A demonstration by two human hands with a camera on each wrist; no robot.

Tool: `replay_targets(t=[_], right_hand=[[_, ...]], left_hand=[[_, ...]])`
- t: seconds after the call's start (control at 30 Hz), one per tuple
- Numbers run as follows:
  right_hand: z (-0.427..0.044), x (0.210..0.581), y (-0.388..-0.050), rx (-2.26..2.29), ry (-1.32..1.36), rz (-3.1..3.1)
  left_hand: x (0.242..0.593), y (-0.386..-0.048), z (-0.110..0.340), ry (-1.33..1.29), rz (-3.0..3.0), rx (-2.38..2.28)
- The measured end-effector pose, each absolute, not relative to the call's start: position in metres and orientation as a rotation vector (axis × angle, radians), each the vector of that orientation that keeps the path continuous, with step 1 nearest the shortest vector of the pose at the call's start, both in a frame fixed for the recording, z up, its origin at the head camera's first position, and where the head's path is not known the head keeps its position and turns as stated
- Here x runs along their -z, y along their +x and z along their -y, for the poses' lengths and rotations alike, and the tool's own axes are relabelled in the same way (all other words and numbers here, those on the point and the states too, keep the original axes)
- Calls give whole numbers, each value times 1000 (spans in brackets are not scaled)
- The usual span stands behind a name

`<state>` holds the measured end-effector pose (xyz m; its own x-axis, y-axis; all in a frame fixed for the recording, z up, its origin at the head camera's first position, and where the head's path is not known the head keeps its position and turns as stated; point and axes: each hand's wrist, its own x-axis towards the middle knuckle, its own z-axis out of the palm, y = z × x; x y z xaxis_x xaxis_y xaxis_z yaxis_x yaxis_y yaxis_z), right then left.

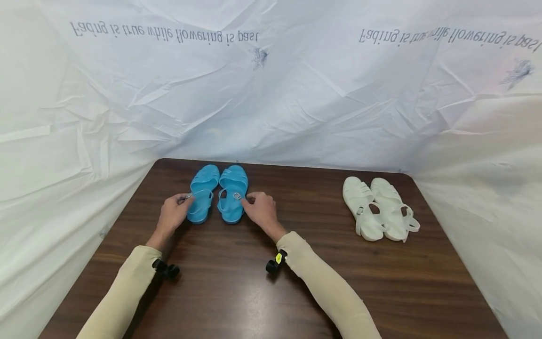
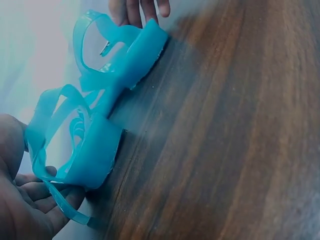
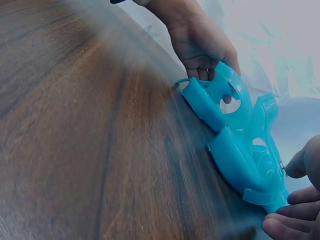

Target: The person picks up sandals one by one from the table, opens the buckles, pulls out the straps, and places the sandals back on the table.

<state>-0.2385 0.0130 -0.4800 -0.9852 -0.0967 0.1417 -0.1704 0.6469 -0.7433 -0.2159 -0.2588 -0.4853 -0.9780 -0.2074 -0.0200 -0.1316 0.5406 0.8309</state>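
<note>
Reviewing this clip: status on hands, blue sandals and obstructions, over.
Left hand at left blue sandal, right hand at right blue sandal. Both sole-down, side by side. White sandals off to the right, clear of both hands.

Left arm (image 1: 123,292) and right arm (image 1: 332,285) both reach forward, nicely matched! Left hand (image 1: 173,213) angles inward, thumb opposite the fingers, and right hand (image 1: 262,211) mirrors it, leaning in.
</note>
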Motion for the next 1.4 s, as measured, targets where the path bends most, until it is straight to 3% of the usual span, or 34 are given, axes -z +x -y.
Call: replay_targets(t=[0.9, 1.4], right_hand=[[-24, 477, -237, -1338, 272, 2683], [-7, 438, -219, -1465, 593, 2573]], left_hand=[[471, -210, 261, 377, 2385, 1685], [431, -190, 243, 417, 2190, 1794]])
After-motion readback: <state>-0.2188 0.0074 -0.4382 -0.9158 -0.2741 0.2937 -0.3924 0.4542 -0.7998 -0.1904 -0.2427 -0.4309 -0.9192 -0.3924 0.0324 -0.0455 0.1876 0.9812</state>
